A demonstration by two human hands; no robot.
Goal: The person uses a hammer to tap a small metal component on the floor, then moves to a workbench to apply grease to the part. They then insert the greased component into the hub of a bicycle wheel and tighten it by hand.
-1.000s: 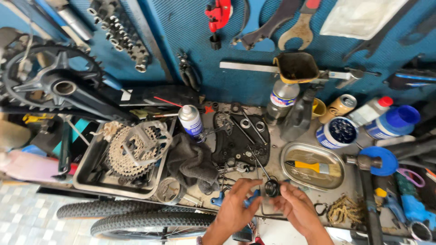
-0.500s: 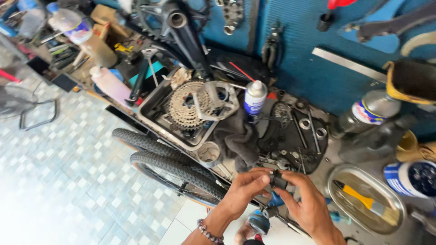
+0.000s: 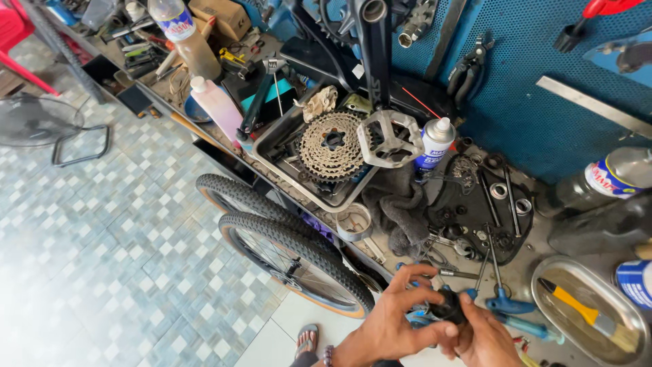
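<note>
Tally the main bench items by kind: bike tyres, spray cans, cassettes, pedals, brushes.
Bike tyres: 2
Spray cans: 1
Cassettes: 1
Pedals: 1
Brushes: 1
Total: 6
Left hand and right hand grip a small black part.

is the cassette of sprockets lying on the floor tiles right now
No, the cassette of sprockets lies in a metal tray up on the workbench, beside a grey flat pedal, well above the tiled floor.

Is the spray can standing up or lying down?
Standing up. The spray can sits on its base on the bench, white nozzle cap pointing up, beside the gear cassette.
</note>
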